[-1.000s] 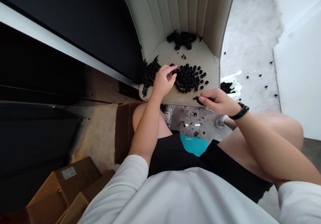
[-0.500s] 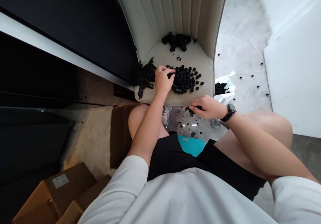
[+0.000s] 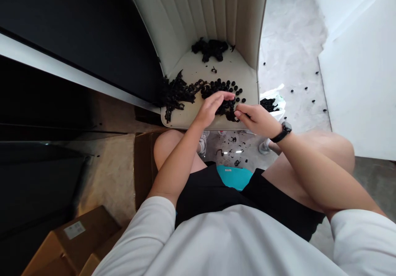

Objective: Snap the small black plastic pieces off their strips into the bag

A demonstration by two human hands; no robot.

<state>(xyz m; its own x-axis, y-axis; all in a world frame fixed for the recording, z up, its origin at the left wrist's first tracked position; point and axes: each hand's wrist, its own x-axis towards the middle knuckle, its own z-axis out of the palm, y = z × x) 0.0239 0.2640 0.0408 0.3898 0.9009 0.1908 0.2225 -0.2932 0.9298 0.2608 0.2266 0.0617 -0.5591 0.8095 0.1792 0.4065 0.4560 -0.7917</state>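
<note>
Small round black pieces [image 3: 216, 87] lie heaped on the seat of a cream chair [image 3: 198, 119]. Over the near side of this heap is my left hand [image 3: 210, 109], its fingers stretched out and no object visible in it. Close on its right, my right hand [image 3: 255, 118] pinches a thin black scrap [image 3: 231, 116] near the seat's front edge. Dark tangled strips [image 3: 177, 92] spread along the seat's left side. At the foot of the backrest sits a black clump [image 3: 210, 50]. My left hand hides part of the heap.
A white plastic bag [image 3: 280, 92] holding black pieces stands right of the chair. Loose black pieces [image 3: 306, 88] dot the floor there. Black scraps lie between my feet, before a turquoise surface [image 3: 235, 178]. Cardboard boxes [image 3: 89, 226] are at lower left, and a dark panel [image 3: 93, 28] borders the chair.
My left hand has moved right across the heap, its fingers straightening. My right hand has risen from the seat's front edge to above the seat, with the black scrap. The view has shifted slightly.
</note>
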